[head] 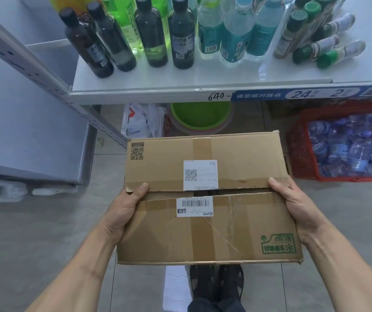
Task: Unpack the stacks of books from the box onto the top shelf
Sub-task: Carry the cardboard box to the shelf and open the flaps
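Note:
A brown cardboard box with white labels and tape is held in the air in front of me, above the floor. Its two top flaps are folded down with a narrow gap between them; the contents are hidden. My left hand grips the box's left side, thumb on top of the flaps. My right hand grips the right side the same way. Beyond the box is a white shelf with bottles on it. No books are visible.
Several dark, green and teal bottles stand on the shelf, some lying at the right. Under the shelf sit a green basin, white bags and a red crate of blue packs. A grey metal upright runs at left.

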